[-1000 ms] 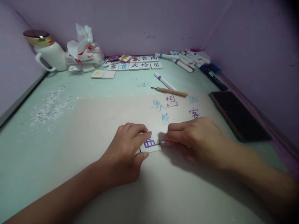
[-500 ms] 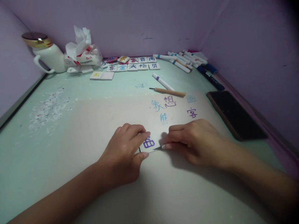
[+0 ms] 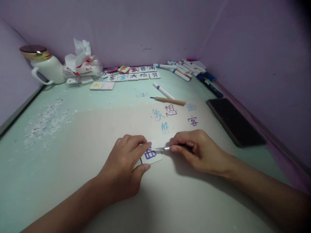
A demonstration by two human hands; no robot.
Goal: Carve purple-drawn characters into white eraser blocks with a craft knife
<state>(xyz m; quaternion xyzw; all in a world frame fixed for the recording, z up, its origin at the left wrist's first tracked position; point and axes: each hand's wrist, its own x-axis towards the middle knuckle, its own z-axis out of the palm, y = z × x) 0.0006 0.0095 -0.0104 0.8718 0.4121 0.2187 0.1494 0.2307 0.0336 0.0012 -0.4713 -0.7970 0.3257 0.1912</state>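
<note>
A small white square tile [image 3: 155,159] with a thick purple character lies flat on the pale board [image 3: 102,126]. My left hand [image 3: 126,161] grips it at the left, thumb on the near edge and fingers on the far edge, covering part of the character. In my right hand [image 3: 194,150] is a craft knife [image 3: 166,149], pinched between thumb and fingers. Its blade points left, over the tile's upper right part; whether the tip touches the surface I cannot tell. Purple and blue characters are written on the board beyond my hands.
A wooden-handled carving tool [image 3: 170,100] and a white marker [image 3: 163,90] lie beyond the board's writing. At right rests a black phone [image 3: 235,121]. White shavings [image 3: 47,119] are scattered at left. Lettered tiles [image 3: 133,76], a tissue pack [image 3: 82,66], a mug [image 3: 48,69] and several markers [image 3: 181,69] line the back.
The knife blade has moved from the tile's near right edge up to its upper right part, uncovering the right corner. The left hand still holds the tile. The whole view has shifted slightly.
</note>
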